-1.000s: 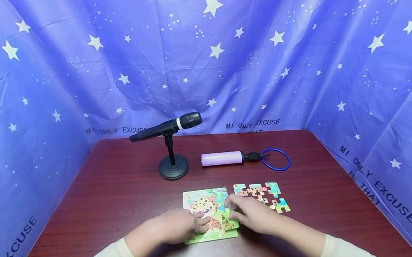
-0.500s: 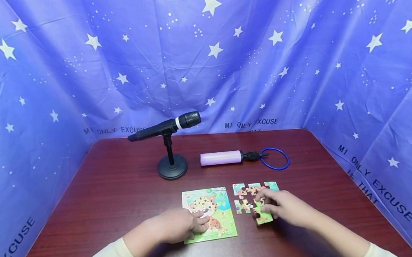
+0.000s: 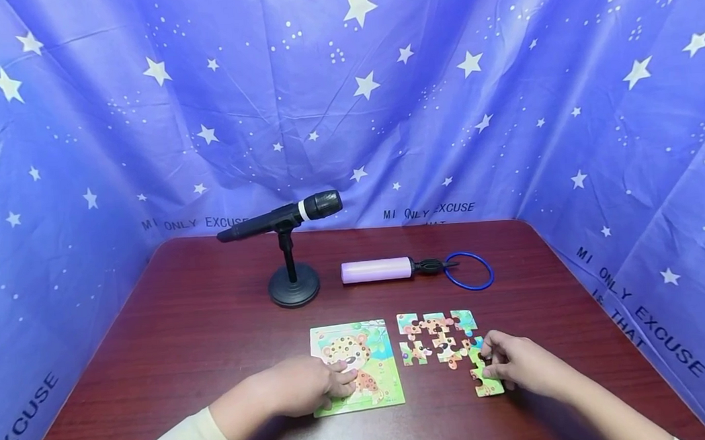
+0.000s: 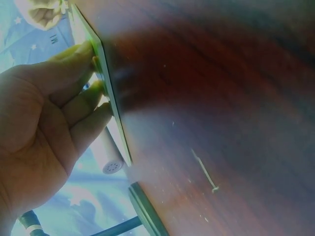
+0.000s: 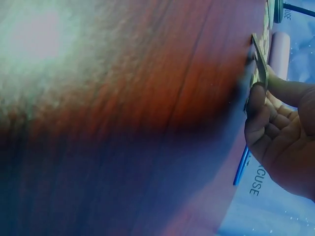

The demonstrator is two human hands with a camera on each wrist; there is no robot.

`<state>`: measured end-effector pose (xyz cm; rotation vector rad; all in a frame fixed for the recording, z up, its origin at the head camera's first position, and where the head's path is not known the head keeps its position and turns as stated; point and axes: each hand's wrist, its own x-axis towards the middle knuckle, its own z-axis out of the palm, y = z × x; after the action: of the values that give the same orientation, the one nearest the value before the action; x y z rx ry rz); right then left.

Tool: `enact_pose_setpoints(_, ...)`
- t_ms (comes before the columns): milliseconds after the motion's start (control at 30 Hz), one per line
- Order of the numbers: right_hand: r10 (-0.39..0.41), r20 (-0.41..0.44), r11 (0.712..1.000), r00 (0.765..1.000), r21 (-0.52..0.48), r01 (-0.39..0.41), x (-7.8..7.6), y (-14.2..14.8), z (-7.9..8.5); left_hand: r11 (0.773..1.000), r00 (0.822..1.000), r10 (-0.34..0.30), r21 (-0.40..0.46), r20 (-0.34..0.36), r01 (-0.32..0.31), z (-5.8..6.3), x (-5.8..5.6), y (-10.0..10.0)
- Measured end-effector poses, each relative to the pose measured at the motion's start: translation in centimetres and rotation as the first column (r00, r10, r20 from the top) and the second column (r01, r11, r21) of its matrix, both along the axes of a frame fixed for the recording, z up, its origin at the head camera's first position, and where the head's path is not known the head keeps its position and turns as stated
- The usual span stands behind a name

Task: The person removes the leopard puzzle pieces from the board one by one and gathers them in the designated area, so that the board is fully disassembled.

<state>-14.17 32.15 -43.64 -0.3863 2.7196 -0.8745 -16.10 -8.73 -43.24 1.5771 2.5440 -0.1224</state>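
My left hand (image 3: 302,386) rests on a square jigsaw board (image 3: 385,371) printed with a leopard cub. In the left wrist view its fingertips press on the flat face of the board (image 4: 110,91). To the right, my right hand (image 3: 522,366) pinches a green puzzle piece (image 3: 488,385) at the lower right of the loose pieces. The right wrist view shows this puzzle piece (image 5: 260,64) tilted between thumb and fingers, low by the table. Several loose leopard pieces (image 3: 434,323) lie right of the board, spaced in rough rows. My right fingers partly cover a neighbouring green piece (image 3: 476,352).
A black microphone (image 3: 279,218) on a round-based stand is at the back left. Behind the puzzle lie a purple hand pump (image 3: 376,270) and a blue ring (image 3: 491,279). A starry blue curtain (image 3: 346,113) surrounds the dark red table (image 3: 202,337).
My right hand has carried the green piece from over the board rightwards, past the loose pieces, to their lower right corner. The left hand has stayed on the board.
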Motion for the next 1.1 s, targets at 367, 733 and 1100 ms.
enact_pose_setpoints(367, -0.119, 0.078, 0.992, 0.990, 0.059, 0.115, 0.1, 0.4, -0.3, 0.998, 0.995, 0.048, 0.036, 0.084, -0.052, 0.1, 0.1, -0.1)
enact_pose_setpoints(733, -0.005, 0.035, 0.990, 0.999, 0.141, 0.000, -0.2, 0.7, 0.1, 0.999, 0.997, 0.019, 0.034, 0.069, -0.022, 0.0, -0.1, -0.3)
enact_pose_setpoints(1100, 0.095, -0.188, 0.983, 0.978, 0.171, -0.063, -1.2, -3.1, 2.0, 0.998, 0.993, 0.047, 0.037, 0.108, -0.051, -0.1, 0.0, -0.3)
